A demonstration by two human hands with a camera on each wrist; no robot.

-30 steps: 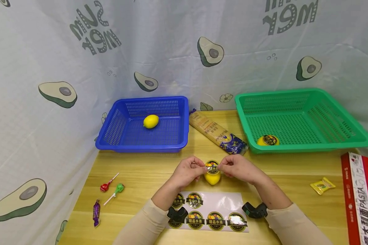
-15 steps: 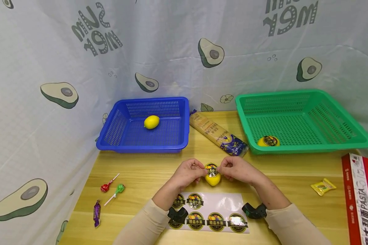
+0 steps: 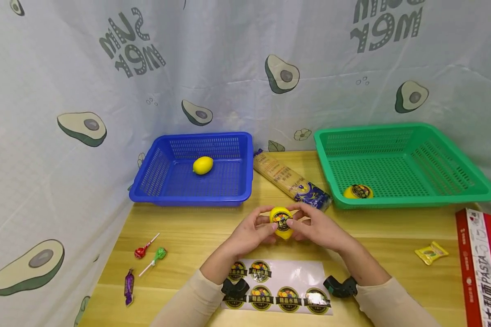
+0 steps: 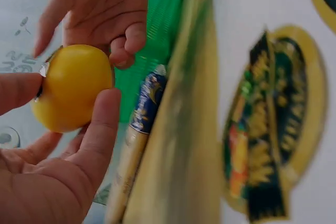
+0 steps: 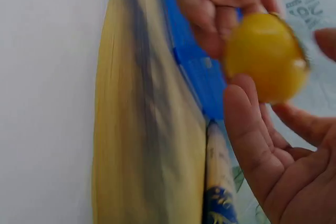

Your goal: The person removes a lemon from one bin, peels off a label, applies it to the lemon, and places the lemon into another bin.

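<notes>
Right now both hands hold one small lemon [image 3: 281, 221] raised just above the wooden desk [image 3: 188, 236], in front of the person and between the two baskets. The left hand [image 3: 251, 232] curls its thumb and fingers round the fruit's left side, and the right hand [image 3: 317, 229] closes on it from the right. The lemon is bright yellow, smooth and oval, with a round black-and-gold sticker [image 3: 281, 218] on the face turned to the head camera; the wrist views show its plain yellow underside between the fingertips. Just below the hands lies a glossy sticker sheet [image 3: 307, 277] carrying more round labels of that kind. A blue basket [image 3: 163, 193] at the back left holds a bare lemon [image 3: 202, 165], and a green basket [image 3: 413, 197] at the back right holds a labelled lemon [image 3: 358, 191]. A pack of noodles [image 3: 288, 180] lies between the baskets. Two lollipops [image 3: 149, 250] and a purple sweet [image 3: 128, 286] sit at the left, a yellow sachet [image 3: 431, 252] and a red pasta box [image 3: 480, 268] at the right.
</notes>
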